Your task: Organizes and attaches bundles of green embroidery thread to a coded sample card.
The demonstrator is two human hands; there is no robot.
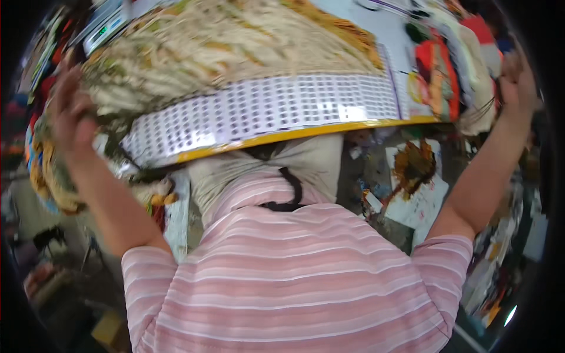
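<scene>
"Where does the crinkled cream fabric [235, 50] lie?"

"Across the table [265, 140], on the far side of the dotted white surface [265, 109]. The left hand [75, 112] is raised near the fabric's left end."

"And the right hand [517, 79]?"

"Raised well apart, near the colourful cloth pile [438, 76]. Blur makes it impossible to tell how far either opens, or whether it grips anything."

Fisheye view w/ black corners & bent edges. Glare patches on the glossy dotted sheet [265, 109], mid-frame; lower L dim. Left hand [73, 112] & right hand [518, 82] blurred. Bright streak, lower R.
</scene>
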